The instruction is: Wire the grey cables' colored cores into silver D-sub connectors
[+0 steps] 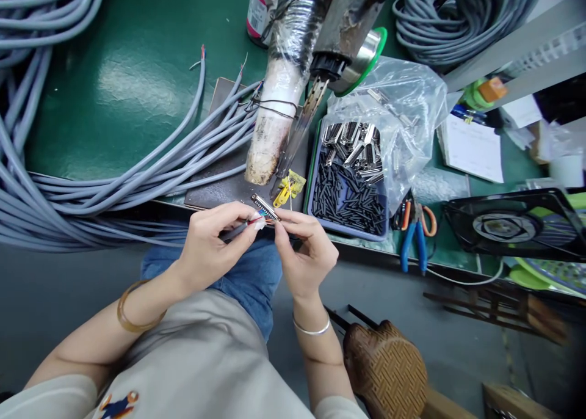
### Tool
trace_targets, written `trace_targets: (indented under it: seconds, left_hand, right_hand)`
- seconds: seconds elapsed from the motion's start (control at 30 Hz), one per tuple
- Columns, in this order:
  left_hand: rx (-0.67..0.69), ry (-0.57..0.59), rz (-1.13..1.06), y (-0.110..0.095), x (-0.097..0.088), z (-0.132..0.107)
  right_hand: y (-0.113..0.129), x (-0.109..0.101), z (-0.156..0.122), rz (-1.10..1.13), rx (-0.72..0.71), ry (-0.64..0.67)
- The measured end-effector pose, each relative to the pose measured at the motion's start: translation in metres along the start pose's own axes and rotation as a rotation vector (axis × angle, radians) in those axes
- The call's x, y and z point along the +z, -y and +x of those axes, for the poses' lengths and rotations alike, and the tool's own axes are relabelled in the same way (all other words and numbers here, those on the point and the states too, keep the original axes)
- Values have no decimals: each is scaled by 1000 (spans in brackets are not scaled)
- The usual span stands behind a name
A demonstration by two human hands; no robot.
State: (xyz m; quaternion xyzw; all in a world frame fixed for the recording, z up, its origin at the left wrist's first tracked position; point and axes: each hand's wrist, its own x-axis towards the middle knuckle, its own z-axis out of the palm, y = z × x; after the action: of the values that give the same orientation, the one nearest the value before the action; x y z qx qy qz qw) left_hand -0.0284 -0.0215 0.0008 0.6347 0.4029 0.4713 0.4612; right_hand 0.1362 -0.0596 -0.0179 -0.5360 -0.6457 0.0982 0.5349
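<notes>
My left hand pinches the end of a grey cable, close to where its thin coloured wires fan out. Those wires reach a metal D-sub connector with a row of pins. My right hand is closed on the connector's right end, thumb and fingers pressed together. Both hands meet at the table's front edge, above my lap. Just beyond the connector is a yellow clip-like piece, and the tip of a soldering iron hangs near it. Whether wires and pins are joined is too small to tell.
A wrapped duct comes down over the dark board. Grey cables run across the left. Right of my hands stands a blue tray of connectors and black sleeves, then pliers and a fan. A solder spool sits behind.
</notes>
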Motion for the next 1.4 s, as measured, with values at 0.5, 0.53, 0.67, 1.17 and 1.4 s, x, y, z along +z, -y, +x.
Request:
trace_targets:
  seconds: [0.5, 0.53, 0.67, 1.17, 1.4]
  left_hand:
    - [213, -80, 340, 1, 5, 18]
    - [218, -80, 346, 1, 5, 19]
    - [230, -68, 348, -1, 5, 21]
    - [152, -22, 337, -6, 1, 23]
    - [45, -35, 242, -6, 1, 19]
  right_hand:
    - [-5, 6, 17, -101, -135, -37]
    - [-6, 6, 18, -88, -131, -40]
    - [-5, 6, 21, -60, -125, -51]
    - [-4, 3, 19, -144, -174, -10]
    - [-3, 2, 19, -106, -119, -9]
